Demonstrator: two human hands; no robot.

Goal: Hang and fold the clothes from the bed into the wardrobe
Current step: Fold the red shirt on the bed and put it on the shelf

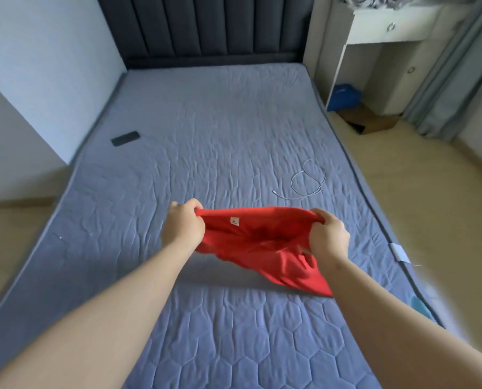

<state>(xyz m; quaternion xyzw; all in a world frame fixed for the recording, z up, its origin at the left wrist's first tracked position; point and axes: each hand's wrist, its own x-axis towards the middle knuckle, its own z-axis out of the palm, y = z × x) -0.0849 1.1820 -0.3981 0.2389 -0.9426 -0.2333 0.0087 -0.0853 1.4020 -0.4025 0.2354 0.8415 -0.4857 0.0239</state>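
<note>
A red garment (265, 245) with a small white label hangs stretched between my two hands above the blue quilted bed (220, 130). My left hand (182, 226) grips its left edge with curled fingers. My right hand (328, 235) grips the right edge the same way. The lower part of the cloth droops toward the mattress on the right and casts a shadow below. No wardrobe is in view.
A black phone (125, 138) lies near the bed's left edge. A white cable (308, 181) is coiled on the right half. A white bedside table (385, 26) stands right of the dark headboard, with a blue bag (343, 96) and cardboard (371, 122) beneath. Grey curtains (453, 80) hang at right.
</note>
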